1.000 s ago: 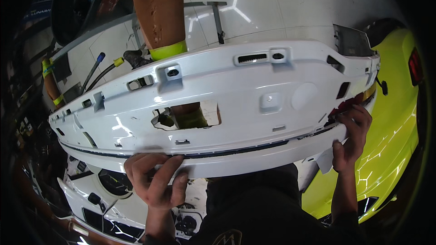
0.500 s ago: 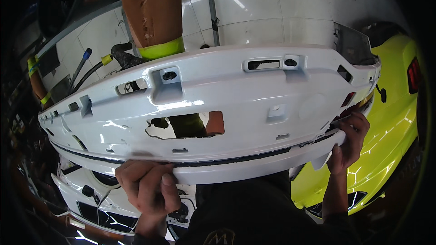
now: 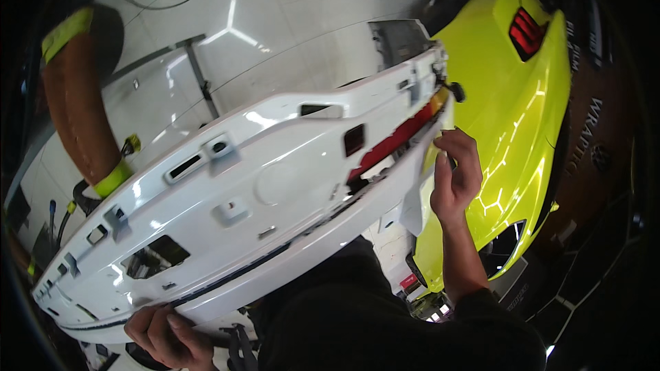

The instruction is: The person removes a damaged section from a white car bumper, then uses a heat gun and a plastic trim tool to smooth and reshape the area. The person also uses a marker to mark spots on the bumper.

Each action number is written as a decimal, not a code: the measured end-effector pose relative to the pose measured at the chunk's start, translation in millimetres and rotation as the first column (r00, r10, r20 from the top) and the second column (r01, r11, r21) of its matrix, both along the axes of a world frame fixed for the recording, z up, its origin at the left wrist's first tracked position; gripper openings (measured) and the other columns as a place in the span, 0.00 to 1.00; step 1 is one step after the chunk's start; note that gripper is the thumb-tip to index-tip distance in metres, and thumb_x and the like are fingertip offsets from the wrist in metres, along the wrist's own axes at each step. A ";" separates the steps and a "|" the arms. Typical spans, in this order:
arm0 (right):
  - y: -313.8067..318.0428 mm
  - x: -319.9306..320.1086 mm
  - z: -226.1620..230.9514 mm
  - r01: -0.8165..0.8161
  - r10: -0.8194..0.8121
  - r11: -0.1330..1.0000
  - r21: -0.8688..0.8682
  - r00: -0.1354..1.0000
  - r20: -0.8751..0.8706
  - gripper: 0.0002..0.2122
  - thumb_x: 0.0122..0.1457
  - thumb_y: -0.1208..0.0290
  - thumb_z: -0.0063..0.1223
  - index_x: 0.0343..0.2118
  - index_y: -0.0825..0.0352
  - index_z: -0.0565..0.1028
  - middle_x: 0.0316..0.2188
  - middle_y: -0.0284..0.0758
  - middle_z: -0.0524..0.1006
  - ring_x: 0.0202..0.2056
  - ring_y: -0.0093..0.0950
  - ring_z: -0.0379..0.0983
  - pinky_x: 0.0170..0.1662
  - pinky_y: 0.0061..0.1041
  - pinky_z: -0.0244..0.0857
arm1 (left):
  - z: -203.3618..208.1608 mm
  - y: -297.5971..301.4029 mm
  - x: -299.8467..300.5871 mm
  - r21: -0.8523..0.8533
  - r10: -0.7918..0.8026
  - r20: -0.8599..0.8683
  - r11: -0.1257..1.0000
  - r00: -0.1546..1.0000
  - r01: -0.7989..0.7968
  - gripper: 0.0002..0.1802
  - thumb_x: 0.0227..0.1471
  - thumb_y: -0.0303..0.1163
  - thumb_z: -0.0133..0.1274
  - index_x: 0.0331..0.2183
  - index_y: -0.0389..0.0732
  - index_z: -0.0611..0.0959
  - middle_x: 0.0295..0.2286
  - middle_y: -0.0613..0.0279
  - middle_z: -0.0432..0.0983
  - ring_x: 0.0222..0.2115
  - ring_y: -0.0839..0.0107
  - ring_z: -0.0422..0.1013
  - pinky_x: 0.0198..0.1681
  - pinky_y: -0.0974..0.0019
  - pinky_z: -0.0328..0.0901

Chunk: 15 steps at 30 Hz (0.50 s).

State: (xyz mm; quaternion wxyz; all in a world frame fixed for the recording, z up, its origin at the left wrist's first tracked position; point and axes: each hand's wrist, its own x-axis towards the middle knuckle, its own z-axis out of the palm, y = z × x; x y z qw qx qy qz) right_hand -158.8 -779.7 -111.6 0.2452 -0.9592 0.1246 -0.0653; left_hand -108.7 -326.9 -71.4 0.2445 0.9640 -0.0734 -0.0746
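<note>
A long white car bumper [image 3: 302, 165] lies tilted across the view, its inner side with slots and square cut-outs facing up. A dark gap runs along its near edge, beside a white lower strip [image 3: 302, 247]. My left hand [image 3: 168, 336] is closed over that near edge at the lower left, fingers on top. At the bumper's right end, my right hand [image 3: 459, 172] is curled, thumb and forefinger pinched at the white edge; the fingertips are partly hidden. A red and amber lamp piece [image 3: 399, 141] shows through the opening near that end.
Brown padded stand arms [image 3: 79, 117] with yellow-green bands rise at the left, by a grey metal frame [image 3: 199, 82]. A bright yellow-green car [image 3: 512, 117] stands close on the right. Cables [image 3: 165, 7] lie on the pale tiled floor [image 3: 295, 0].
My view has swung right, so the bumper now slants up to the right. My right hand has shifted along to the bumper's end corner; the left hand still grips the near edge.
</note>
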 end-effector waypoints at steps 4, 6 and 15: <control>-34.2 -9.3 16.5 0.180 -0.175 0.982 0.059 0.981 -0.090 0.10 0.54 0.81 0.56 0.40 0.71 0.80 0.39 0.44 0.78 0.44 0.41 0.75 0.52 0.36 0.67 | 0.2 -5.4 -1.1 0.037 0.032 -0.011 0.999 0.999 -0.031 0.12 0.60 0.28 0.48 0.32 0.27 0.78 0.33 0.47 0.71 0.38 0.55 0.66 0.45 0.52 0.61; -30.3 7.8 13.6 -0.085 0.107 0.989 0.120 0.976 -0.188 0.12 0.53 0.78 0.59 0.42 0.69 0.81 0.40 0.41 0.78 0.45 0.41 0.73 0.53 0.38 0.66 | -2.3 -5.2 -3.4 0.055 0.034 0.002 0.998 0.999 -0.035 0.12 0.61 0.29 0.47 0.32 0.27 0.77 0.33 0.47 0.71 0.38 0.55 0.66 0.45 0.52 0.61; -25.7 68.0 2.9 -0.488 0.675 0.691 0.534 0.700 -0.233 0.15 0.50 0.72 0.65 0.43 0.56 0.82 0.38 0.30 0.73 0.43 0.31 0.70 0.47 0.35 0.58 | -18.1 -10.7 -5.8 0.019 0.071 0.139 0.997 0.988 -0.074 0.12 0.63 0.30 0.47 0.34 0.28 0.76 0.34 0.48 0.70 0.38 0.56 0.67 0.43 0.53 0.63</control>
